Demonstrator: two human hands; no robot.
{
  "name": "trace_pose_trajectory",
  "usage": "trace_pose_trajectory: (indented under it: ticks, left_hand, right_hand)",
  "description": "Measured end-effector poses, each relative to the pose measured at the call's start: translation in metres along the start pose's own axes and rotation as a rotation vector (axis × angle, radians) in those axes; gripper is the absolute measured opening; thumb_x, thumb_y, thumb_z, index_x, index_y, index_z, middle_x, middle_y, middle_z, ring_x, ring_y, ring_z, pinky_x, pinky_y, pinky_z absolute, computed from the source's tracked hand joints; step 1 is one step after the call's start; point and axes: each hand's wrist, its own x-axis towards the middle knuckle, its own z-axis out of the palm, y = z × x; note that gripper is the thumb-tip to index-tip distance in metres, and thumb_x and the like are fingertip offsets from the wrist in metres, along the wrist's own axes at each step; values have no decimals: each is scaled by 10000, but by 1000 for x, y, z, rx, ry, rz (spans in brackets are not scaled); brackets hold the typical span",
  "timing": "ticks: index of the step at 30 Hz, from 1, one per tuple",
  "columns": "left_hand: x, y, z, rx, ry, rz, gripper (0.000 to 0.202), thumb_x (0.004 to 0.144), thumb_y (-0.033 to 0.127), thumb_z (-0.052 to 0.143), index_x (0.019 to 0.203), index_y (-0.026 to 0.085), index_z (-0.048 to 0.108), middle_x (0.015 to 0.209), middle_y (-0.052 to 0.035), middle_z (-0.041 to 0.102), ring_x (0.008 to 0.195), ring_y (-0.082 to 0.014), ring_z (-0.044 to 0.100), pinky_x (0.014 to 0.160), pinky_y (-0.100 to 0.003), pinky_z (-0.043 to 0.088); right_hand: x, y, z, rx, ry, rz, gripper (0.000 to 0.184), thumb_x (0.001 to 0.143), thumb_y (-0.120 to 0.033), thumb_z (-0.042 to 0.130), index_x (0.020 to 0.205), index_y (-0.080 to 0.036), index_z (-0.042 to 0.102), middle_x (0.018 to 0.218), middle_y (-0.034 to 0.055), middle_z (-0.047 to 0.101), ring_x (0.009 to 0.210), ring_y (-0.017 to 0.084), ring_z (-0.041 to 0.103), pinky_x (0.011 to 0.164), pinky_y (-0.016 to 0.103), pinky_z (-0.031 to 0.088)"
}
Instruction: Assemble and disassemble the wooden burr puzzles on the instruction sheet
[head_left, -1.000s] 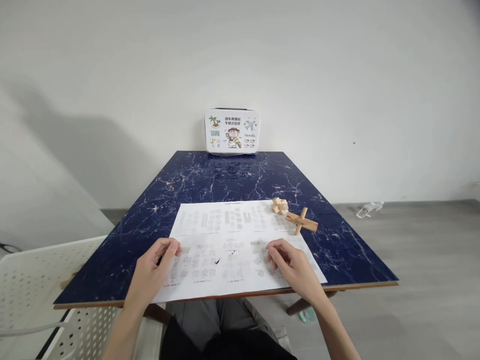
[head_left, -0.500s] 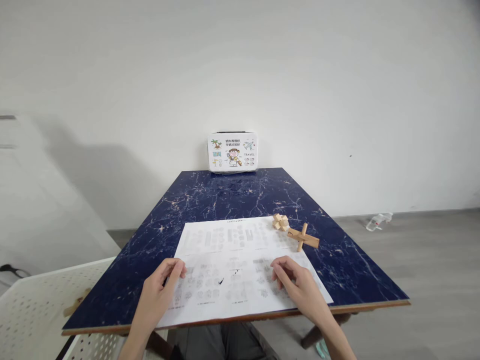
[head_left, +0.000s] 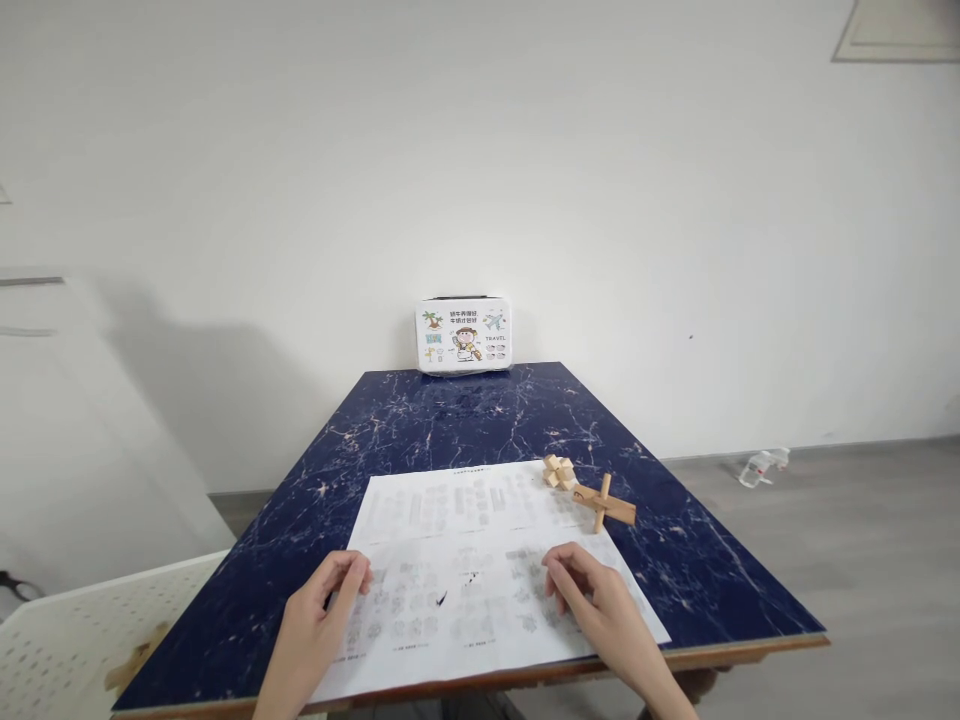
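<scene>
A white printed instruction sheet (head_left: 465,555) lies on the dark blue marbled table. My left hand (head_left: 330,600) rests at its left edge, fingers loosely curled and thumb against the index finger; I see nothing held. On the sheet's right side lies my right hand (head_left: 589,590), curled in the same way, with nothing visible in it. Beyond that hand, a small wooden burr puzzle (head_left: 558,472) sits at the far right corner of the sheet. Beside it is a wooden cross-shaped piece (head_left: 606,503), a flat board crossed by a round-ended stick, partly over the sheet's edge.
A white case with cartoon prints (head_left: 464,336) stands at the table's (head_left: 465,420) far end against the wall. To the lower left is a white perforated basket (head_left: 75,630) with wooden pieces (head_left: 135,660) in it. A clear spray bottle (head_left: 761,467) lies on the floor at right.
My view has tilted up a little, so the table and everything on it appear lower. Both hands keep their places on the sheet, and the wooden pieces have not moved.
</scene>
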Motion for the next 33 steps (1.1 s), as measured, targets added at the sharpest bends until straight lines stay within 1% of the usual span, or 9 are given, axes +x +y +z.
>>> trace_pose_trajectory:
  ticks: [8,14,22,28,33]
  left_hand:
    - [-1,7,-1,28,20,-4,534,920,742,515,823,241,672,769,-35,724,796,-243,708,743,-296,538]
    - [-1,4,0,39,6,-3,514,929,723,507,842,242,666,772,-41,720,817,-256,707,776,-308,536]
    - [-1,3,0,43,1,-10,467,948,679,512,855,245,657,787,-28,719,818,-242,706,779,-299,512]
    - [-2,3,0,37,5,-4,477,941,686,523,847,241,667,772,-24,721,799,-235,707,711,-276,509]
    - [0,-4,1,44,1,-6,481,943,683,515,855,235,665,776,-23,718,809,-230,705,701,-265,496]
  right_hand:
    - [1,2,0,7,-1,8,476,1011,-680,506,918,-230,631,787,48,690,636,214,629,629,326,481]
    - [1,3,0,7,0,-1,465,1025,-660,497,924,-226,631,783,46,692,629,206,623,627,320,479]
    - [1,4,0,-3,-11,8,452,1041,-639,481,940,-223,626,797,48,688,645,207,620,645,325,474]
    - [1,4,0,5,-2,6,448,1032,-638,500,934,-222,632,790,47,691,640,206,619,640,320,466]
    - [1,6,1,-7,-13,9,433,1047,-619,478,949,-221,619,799,36,678,648,192,614,637,299,460]
